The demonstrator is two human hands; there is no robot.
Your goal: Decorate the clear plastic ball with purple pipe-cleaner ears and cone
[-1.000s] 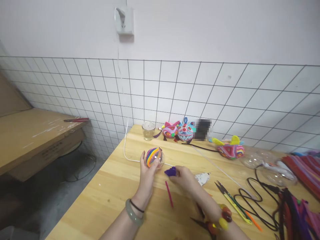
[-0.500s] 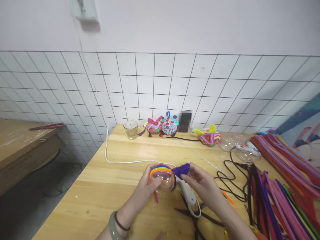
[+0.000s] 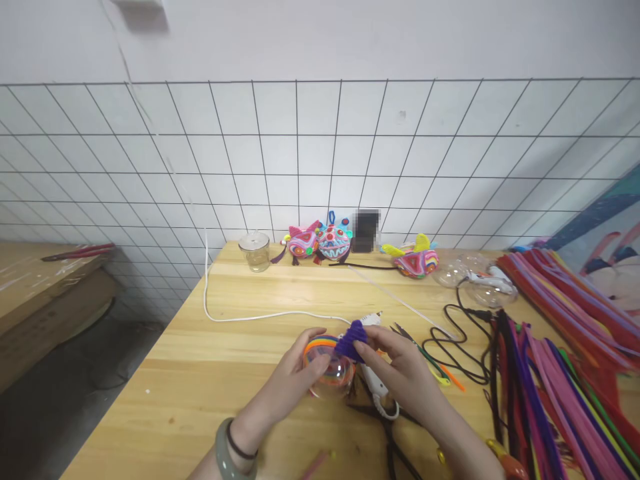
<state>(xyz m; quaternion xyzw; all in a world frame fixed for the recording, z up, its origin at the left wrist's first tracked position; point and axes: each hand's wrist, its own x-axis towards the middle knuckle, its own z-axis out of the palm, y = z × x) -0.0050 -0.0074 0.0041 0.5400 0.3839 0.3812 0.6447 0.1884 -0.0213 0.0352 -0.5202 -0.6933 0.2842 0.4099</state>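
My left hand (image 3: 295, 370) wraps round a clear plastic ball (image 3: 336, 381) whose upper side carries bands of orange, yellow and blue pipe cleaner. Pinched in my right hand (image 3: 395, 360) is a purple fuzzy triangle (image 3: 353, 341), made of pipe cleaner. The triangle overlaps the ball's upper right edge from this view; whether they touch I cannot tell. Under my right hand lies a white corded tool (image 3: 375, 381), like a glue gun, partly hidden. Black scissors (image 3: 387, 427) lie just below it, partly covered by my right wrist.
Finished colourful fuzzy ornaments (image 3: 334, 241) stand along the wall, beside a glass (image 3: 255, 252). Bundles of pipe cleaners (image 3: 550, 393) fill the right side. A black cable (image 3: 460, 340) coils near clear balls (image 3: 493, 290). A white cord (image 3: 270, 315) crosses the table.
My right hand has brought the purple triangle left and slightly up, over the ball's edge. The ball has shifted slightly right. The camera view has tilted down a little.
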